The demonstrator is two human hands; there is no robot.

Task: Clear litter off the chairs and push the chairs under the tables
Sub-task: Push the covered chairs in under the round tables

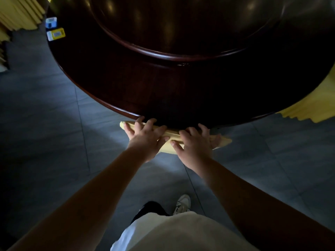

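Observation:
A chair with a yellow cover shows only its top back edge (172, 133), tucked against the rim of the big dark round table (108, 104). The rest of the chair is hidden under the table. My left hand (146, 136) lies over the left part of the chair back, fingers spread and curled over it. My right hand (194, 142) grips the right part the same way. No litter is visible on this chair.
A raised round turntable (181, 55) fills the table's middle. Two small cards (55, 28) lie at the table's far left edge. Yellow-covered chairs stand at the far left (20, 13) and at the right (311, 107). Grey floor tiles surround me.

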